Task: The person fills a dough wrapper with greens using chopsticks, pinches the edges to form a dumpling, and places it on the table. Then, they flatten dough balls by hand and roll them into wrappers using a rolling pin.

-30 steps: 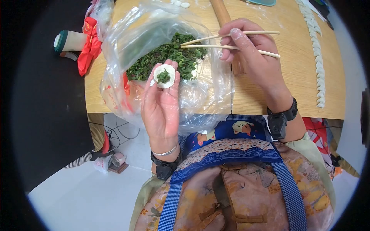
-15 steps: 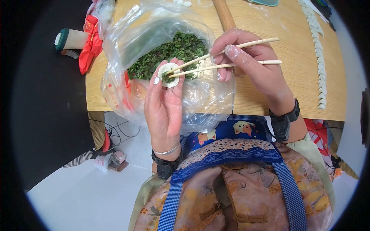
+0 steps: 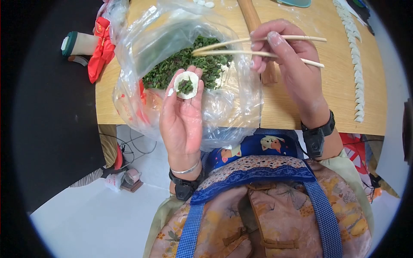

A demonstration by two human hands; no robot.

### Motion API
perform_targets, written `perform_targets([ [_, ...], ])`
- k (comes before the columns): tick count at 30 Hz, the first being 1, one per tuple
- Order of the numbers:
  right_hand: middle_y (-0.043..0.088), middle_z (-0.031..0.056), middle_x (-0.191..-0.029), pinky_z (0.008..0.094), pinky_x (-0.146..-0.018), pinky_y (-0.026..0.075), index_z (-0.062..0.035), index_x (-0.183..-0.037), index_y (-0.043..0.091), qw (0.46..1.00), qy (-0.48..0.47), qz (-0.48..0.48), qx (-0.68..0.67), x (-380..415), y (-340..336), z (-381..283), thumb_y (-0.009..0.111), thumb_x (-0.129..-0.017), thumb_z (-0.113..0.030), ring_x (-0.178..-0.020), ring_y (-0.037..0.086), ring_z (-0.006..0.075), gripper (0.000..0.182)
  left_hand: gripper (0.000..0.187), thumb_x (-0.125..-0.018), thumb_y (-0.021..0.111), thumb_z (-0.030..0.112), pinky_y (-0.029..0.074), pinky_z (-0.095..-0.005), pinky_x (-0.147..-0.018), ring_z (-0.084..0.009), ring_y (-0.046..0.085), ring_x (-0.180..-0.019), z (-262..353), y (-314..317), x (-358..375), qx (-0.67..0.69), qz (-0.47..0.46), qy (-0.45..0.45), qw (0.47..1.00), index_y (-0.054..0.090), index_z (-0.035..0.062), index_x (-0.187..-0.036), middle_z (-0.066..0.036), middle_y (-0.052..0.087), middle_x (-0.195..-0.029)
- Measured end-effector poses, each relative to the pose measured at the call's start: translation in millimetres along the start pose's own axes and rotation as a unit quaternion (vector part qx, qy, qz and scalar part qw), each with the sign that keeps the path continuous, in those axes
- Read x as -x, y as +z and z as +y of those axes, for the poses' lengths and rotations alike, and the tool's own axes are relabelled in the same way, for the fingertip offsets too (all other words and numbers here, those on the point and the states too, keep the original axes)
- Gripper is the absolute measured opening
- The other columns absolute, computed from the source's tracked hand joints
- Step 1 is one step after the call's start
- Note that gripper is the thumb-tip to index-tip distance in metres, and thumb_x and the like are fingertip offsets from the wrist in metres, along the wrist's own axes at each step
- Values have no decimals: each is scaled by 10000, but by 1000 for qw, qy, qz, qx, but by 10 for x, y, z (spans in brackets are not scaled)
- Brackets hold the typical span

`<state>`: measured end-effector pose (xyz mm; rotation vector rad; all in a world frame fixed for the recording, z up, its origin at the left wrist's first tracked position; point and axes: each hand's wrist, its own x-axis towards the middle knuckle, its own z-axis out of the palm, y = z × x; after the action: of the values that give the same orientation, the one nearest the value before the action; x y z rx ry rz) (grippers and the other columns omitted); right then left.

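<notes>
My left hand (image 3: 183,124) lies palm up with a round dumpling wrapper (image 3: 192,79) resting on its fingers. A small heap of chopped green filling (image 3: 185,87) sits in the middle of the wrapper. In my right hand (image 3: 290,56) is a pair of wooden chopsticks (image 3: 232,52), tips pointing left over the greens. Those chopped leafy greens (image 3: 208,64) fill a clear plastic bag (image 3: 137,47), which stands open on the wooden table just beyond my left hand. White flour dusts the fingers of both hands.
A rolling pin (image 3: 250,17) lies beyond my right hand on the table (image 3: 307,103). A long row of folded dumplings (image 3: 356,64) runs along the right side. Small dough pieces (image 3: 204,3) lie at the back. A cup (image 3: 81,44) and red bag (image 3: 101,53) are left.
My right hand has moved up and slightly right, lifting the chopsticks off the wrapper to over the greens. The filling stays on the wrapper; my left hand has barely moved.
</notes>
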<state>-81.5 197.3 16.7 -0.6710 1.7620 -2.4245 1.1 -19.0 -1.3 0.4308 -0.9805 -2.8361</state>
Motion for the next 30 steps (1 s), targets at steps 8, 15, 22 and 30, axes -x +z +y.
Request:
perform_targets([
  [8,623,23,-862,218,-682,527,6,-1099,645,998,38,31,45,-12,49,106,534,-1044,-159,-751,632,70,205,440,-1044,444,117,419,-457,-1165,-395,460,-1381,17,19,12,3,-6,3,1000,413,-113,-1418,-282,471,-1451],
  [15,620,21,-868,219,-686,524,13,-1097,642,997,18,15,71,-10,67,174,531,-1046,-159,-756,631,70,211,460,-1038,455,124,396,-461,-1181,-397,448,-1391,11,6,20,3,-11,2,1000,403,-112,-1429,-285,459,-1467],
  [22,648,63,-884,225,-672,537,16,-1122,635,998,8,63,30,-25,15,113,519,-1058,-186,-762,672,123,241,466,-1038,452,126,388,-462,-1185,-402,441,-1396,9,3,25,4,-11,4,1000,397,-111,-1436,-286,448,-1477],
  [30,658,60,-879,230,-664,547,15,-1098,635,994,71,-49,-65,-11,-22,-19,535,-1045,-159,-735,670,117,207,437,-1051,438,134,403,-461,-1174,-378,471,-1372,3,16,19,2,7,13,1000,418,-108,-1415,-275,483,-1442],
])
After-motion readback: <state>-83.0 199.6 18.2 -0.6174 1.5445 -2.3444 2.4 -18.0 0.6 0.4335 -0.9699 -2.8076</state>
